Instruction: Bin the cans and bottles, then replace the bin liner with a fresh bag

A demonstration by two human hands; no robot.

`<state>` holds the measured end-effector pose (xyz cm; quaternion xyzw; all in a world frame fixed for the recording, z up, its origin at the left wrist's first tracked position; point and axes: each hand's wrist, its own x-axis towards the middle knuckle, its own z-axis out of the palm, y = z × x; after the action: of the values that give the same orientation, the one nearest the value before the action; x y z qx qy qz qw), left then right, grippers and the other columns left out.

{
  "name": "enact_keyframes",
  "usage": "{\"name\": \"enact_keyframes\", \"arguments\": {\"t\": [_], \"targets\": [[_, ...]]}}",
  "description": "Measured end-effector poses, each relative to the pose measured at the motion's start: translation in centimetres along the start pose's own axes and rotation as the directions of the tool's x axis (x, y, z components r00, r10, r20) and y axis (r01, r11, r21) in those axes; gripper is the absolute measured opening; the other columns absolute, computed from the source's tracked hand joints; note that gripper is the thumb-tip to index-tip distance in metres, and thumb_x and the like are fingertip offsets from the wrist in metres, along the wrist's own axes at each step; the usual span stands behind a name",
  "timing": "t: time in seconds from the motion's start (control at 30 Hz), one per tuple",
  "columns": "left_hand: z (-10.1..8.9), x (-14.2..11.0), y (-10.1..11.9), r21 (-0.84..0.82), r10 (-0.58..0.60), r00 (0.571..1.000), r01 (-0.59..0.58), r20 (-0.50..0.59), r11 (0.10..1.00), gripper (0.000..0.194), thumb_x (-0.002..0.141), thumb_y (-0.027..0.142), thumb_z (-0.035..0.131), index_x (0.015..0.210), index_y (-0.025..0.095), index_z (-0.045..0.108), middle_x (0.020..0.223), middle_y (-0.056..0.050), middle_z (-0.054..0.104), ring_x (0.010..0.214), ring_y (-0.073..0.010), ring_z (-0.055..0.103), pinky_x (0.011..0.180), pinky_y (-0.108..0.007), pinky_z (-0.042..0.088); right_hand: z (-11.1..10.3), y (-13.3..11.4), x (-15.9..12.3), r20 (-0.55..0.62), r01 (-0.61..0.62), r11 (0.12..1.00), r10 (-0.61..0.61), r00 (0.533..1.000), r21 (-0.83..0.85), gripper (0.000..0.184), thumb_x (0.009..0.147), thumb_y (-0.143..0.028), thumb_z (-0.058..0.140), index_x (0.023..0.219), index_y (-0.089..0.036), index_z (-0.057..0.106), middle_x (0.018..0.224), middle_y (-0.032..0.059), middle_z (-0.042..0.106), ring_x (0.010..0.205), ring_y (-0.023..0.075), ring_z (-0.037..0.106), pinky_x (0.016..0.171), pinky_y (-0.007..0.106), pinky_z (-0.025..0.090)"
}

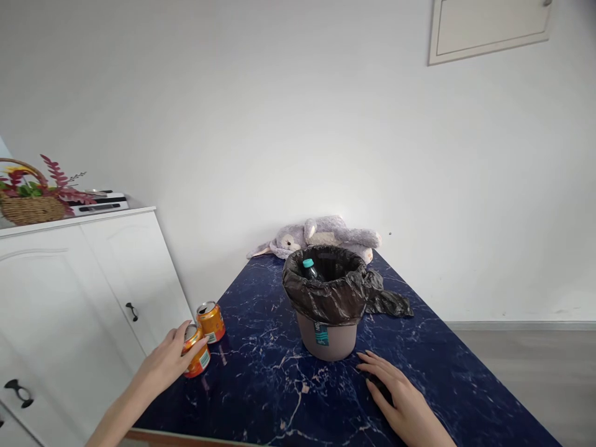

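My left hand is closed around the nearer orange drink can, which stands upright at the left edge of the table; fingers cover part of its top. A second orange can with an opened top stands just behind it. My right hand rests on the tabletop with its fingers apart, holding nothing, to the right of and nearer than a grey-brown trash bin. A black plastic bag lines the bin and folds over its rim. Inside it, a bottle shows its teal cap.
A plush rabbit lies on its side at the far end of the dark blue marbled table, against the wall. White cabinets stand at the left, with a flower basket on top. The bag's loose end trails right.
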<state>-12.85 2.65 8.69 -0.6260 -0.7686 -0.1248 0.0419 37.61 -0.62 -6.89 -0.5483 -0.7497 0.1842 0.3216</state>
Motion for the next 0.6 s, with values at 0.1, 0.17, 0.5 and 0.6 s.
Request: {"name": "enact_keyframes", "arguments": {"t": [0.1, 0.17, 0.5, 0.6], "targets": [[-1.8, -2.0, 2.1, 0.080, -0.014, 0.992, 0.005, 0.122, 0.997, 0.068, 0.086, 0.075, 0.047, 0.124, 0.021, 0.066, 0.117, -0.019, 0.078, 0.097, -0.0442, 0.078, 0.075, -0.047, 0.058, -0.2, -0.1, 0.0, 0.028, -0.015, 1.000, 0.015, 0.999, -0.003, 0.046, 0.107, -0.046, 0.041, 0.140, -0.031, 0.070, 0.159, 0.0010, 0.058, 0.154, 0.0321, 0.046, 0.123, 0.053, 0.048], [-3.6, -3.3, 4.2, 0.031, 0.059, 0.975, -0.067, 0.216, 0.997, 0.063, 0.084, 0.077, 0.053, 0.117, 0.026, 0.068, 0.107, -0.012, 0.080, 0.095, -0.0397, 0.078, 0.075, -0.042, 0.058, -0.3, -0.2, 0.0, 0.058, -0.036, 0.999, 0.036, 0.998, -0.004, 0.048, 0.107, -0.047, 0.040, 0.142, -0.030, 0.069, 0.162, 0.0013, 0.055, 0.155, 0.0326, 0.044, 0.124, 0.054, 0.046], [-11.9, -2.6, 20.7, -0.367, 0.386, 0.774, -0.595, -0.502, 0.715, 0.063, 0.098, 0.063, 0.063, 0.147, 0.026, 0.048, 0.141, -0.013, 0.068, 0.113, -0.0286, 0.074, 0.090, -0.039, 0.062, -0.5, -0.3, 0.2, 0.088, -0.059, 0.998, 0.057, 0.994, 0.013, 0.049, 0.106, -0.047, 0.040, 0.141, -0.030, 0.070, 0.162, 0.0007, 0.054, 0.156, 0.0336, 0.042, 0.125, 0.054, 0.045], [-10.0, -0.3, 25.5, -0.372, 0.543, 0.714, -0.696, -0.442, 0.614, 0.069, 0.101, 0.060, 0.061, 0.156, 0.025, 0.039, 0.154, -0.017, 0.058, 0.130, -0.0341, 0.066, 0.103, -0.048, 0.059, -0.4, -0.3, 0.3, 0.094, -0.053, 0.998, 0.051, 0.994, 0.019, 0.048, 0.106, -0.045, 0.041, 0.140, -0.030, 0.070, 0.161, 0.0012, 0.055, 0.155, 0.0338, 0.043, 0.124, 0.054, 0.046]]}}
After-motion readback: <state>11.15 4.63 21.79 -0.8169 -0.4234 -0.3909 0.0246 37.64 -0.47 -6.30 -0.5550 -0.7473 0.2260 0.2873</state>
